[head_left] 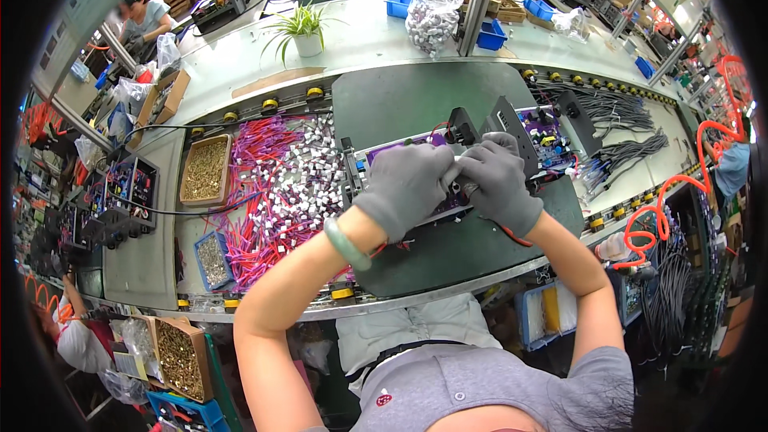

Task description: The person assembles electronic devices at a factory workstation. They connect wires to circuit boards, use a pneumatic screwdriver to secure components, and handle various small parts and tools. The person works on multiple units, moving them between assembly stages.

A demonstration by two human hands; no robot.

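Observation:
Both hands wear grey gloves and meet over an open metal chassis on a dark green board. My left hand has its fingers curled in a pinch above the chassis. Against it, my right hand is also closed, its fingertips touching those of the left. Something small and pale shows between the fingertips, too covered to name. Beside my right hand stands a black metal panel, and behind it lies a purple circuit board with components. The gloves hide much of the chassis interior.
Left of the chassis lies a heap of red and purple wires with white connectors. Small metal parts fill a cardboard tray and a blue bin. Black cables lie at right, near an orange coiled hose. A potted plant stands behind.

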